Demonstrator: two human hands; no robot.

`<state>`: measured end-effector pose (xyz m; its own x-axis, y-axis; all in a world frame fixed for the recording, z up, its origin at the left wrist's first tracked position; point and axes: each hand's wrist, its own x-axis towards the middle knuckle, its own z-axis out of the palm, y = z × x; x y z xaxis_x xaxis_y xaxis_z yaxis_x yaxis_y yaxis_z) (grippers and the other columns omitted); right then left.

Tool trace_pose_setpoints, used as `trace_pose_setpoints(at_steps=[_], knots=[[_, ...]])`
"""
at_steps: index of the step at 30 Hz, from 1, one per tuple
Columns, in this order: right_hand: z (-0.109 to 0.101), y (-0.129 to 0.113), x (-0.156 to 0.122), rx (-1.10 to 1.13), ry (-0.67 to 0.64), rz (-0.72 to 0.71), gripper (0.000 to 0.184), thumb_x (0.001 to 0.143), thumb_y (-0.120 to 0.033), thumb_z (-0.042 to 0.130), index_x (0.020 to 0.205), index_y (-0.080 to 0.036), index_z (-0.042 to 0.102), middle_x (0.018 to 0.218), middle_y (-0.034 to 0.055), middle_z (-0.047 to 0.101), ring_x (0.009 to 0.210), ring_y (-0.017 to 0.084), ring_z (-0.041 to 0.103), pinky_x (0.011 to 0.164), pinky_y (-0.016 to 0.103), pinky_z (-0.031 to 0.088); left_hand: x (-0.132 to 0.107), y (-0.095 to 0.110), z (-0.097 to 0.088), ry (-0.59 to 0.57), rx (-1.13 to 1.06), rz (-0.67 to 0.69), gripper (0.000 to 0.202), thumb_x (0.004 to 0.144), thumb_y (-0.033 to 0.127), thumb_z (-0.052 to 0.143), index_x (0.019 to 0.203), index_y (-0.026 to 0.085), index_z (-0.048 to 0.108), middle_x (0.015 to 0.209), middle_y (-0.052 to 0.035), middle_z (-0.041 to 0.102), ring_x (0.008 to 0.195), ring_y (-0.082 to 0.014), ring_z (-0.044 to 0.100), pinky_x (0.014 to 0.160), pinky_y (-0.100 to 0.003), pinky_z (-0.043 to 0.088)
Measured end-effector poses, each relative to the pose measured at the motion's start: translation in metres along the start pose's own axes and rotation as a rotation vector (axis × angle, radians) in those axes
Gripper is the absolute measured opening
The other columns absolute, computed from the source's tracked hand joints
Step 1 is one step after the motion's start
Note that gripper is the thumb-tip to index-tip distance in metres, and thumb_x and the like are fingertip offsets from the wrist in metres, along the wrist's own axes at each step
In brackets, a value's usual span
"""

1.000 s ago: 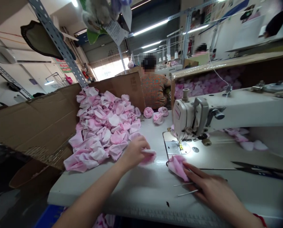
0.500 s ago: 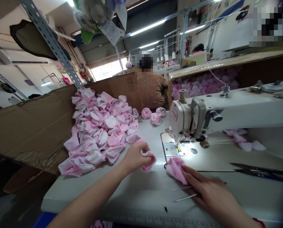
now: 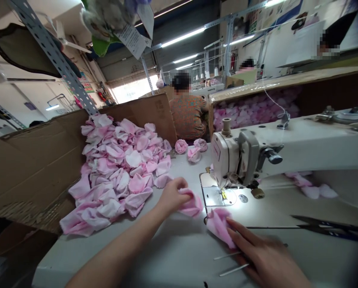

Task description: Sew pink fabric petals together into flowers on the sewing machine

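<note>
- Pinched between thumb and curled fingers of the left hand point(image 3: 173, 196): first pink piece point(image 3: 193, 207), out toward four o'clock from that hand, long axis running roughly ten to four. Touching the white table point(image 3: 163, 252) or just clear of it: cannot tell.
- Lying toward half past ten from the right hand point(image 3: 261, 254): second pink piece point(image 3: 219, 227), long axis from about half past ten to half past four. Touched by the fingertips along its three-o'clock side; gripped or merely steadied, cannot tell.
- Held in the same right hand: tweezers point(image 3: 233, 270), prongs poking out between eight and nine o'clock, below the second piece.
- From first piece to second: about four o'clock, with a narrow gap between.
- At twelve from the second piece, between two and three from the first: lit presser foot point(image 3: 223, 195), nearer to the right fingertips than to the left.
- Farther off: heap of pink pieces point(image 3: 119, 168) toward ten o'clock from the left hand; shears point(image 3: 331, 229) toward half past two from the right.
</note>
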<state>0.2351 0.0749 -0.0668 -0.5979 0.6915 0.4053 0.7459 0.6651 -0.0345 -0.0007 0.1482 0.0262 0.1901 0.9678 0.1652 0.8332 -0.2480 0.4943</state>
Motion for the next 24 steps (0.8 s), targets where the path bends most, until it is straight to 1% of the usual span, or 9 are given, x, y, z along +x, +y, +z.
trace_pose_setpoints(at_steps=[3,6,9,12,14,17,19,21,24], knots=[[-0.005,0.000,0.002,0.014,0.021,-0.031,0.044,0.075,-0.016,0.034,0.118,-0.019,0.047,0.125,0.0036,0.046,0.054,0.014,0.060,0.042,0.028,0.050,0.009,-0.002,0.004,0.051,0.120,0.057,0.008,0.063,0.012,0.050,0.066,0.016,0.056,0.064,0.0021,0.056,0.061,-0.0126,0.053,0.057,-0.022,0.041],[-0.008,0.001,0.005,0.015,0.025,-0.033,0.046,0.074,-0.014,0.033,0.117,-0.019,0.047,0.125,0.0033,0.046,0.054,0.015,0.061,0.042,0.029,0.050,0.016,0.003,0.008,0.120,0.284,0.142,0.008,0.068,0.011,0.048,0.065,0.016,0.055,0.073,-0.0042,0.056,0.075,-0.0191,0.051,0.070,-0.033,0.040],[-0.008,0.001,0.005,0.013,0.029,-0.022,0.043,0.076,-0.016,0.034,0.116,-0.020,0.048,0.126,0.0028,0.045,0.057,0.015,0.061,0.042,0.028,0.050,0.012,0.008,0.022,0.111,0.405,0.262,0.016,0.076,0.011,0.042,0.069,0.016,0.055,0.082,-0.0076,0.056,0.085,-0.0224,0.048,0.083,-0.043,0.033],[-0.006,0.001,0.005,0.002,0.033,-0.023,0.041,0.077,-0.017,0.035,0.115,-0.020,0.049,0.125,0.0035,0.046,0.057,0.015,0.061,0.042,0.028,0.050,-0.005,0.006,0.038,0.055,0.469,0.334,0.020,0.077,0.008,0.039,0.067,0.015,0.054,0.075,-0.0076,0.055,0.076,-0.0211,0.048,0.078,-0.042,0.036],[-0.006,0.001,0.006,0.001,0.023,-0.023,0.040,0.077,-0.018,0.035,0.115,-0.020,0.048,0.126,0.0038,0.046,0.056,0.014,0.061,0.043,0.028,0.049,-0.021,0.002,0.041,0.033,0.488,0.343,0.015,0.073,0.006,0.042,0.070,0.014,0.055,0.073,-0.0078,0.054,0.073,-0.0210,0.048,0.073,-0.040,0.039],[-0.007,-0.001,0.005,0.006,0.012,-0.005,0.039,0.077,-0.018,0.036,0.113,-0.021,0.049,0.126,0.0043,0.046,0.057,0.014,0.061,0.046,0.028,0.050,-0.046,-0.002,0.032,-0.005,0.459,0.356,0.020,0.067,0.006,0.046,0.082,0.014,0.056,0.082,-0.0074,0.055,0.079,-0.0201,0.048,0.072,-0.034,0.042],[-0.009,-0.002,0.005,0.001,0.010,0.007,0.038,0.077,-0.018,0.037,0.113,-0.021,0.050,0.125,0.0052,0.047,0.058,0.014,0.061,0.047,0.028,0.049,-0.060,-0.002,0.023,-0.047,0.377,0.373,0.028,0.069,0.008,0.046,0.095,0.016,0.055,0.092,-0.0066,0.055,0.087,-0.0191,0.048,0.078,-0.033,0.042],[-0.011,-0.002,0.005,-0.009,-0.001,0.011,0.037,0.078,-0.019,0.037,0.113,-0.022,0.050,0.124,0.0062,0.048,0.056,0.015,0.060,0.046,0.030,0.049,-0.070,-0.002,0.018,-0.069,0.297,0.369,0.029,0.075,0.013,0.045,0.102,0.019,0.053,0.097,-0.0061,0.054,0.090,-0.0185,0.047,0.081,-0.034,0.040],[-0.013,-0.003,0.006,-0.008,-0.017,0.018,0.037,0.079,-0.019,0.036,0.113,-0.021,0.050,0.124,0.0071,0.048,0.055,0.016,0.060,0.045,0.032,0.049,-0.077,-0.004,0.022,0.008,0.327,0.360,0.023,0.080,0.018,0.043,0.099,0.019,0.056,0.092,-0.0065,0.055,0.087,-0.0194,0.048,0.078,-0.036,0.041]])
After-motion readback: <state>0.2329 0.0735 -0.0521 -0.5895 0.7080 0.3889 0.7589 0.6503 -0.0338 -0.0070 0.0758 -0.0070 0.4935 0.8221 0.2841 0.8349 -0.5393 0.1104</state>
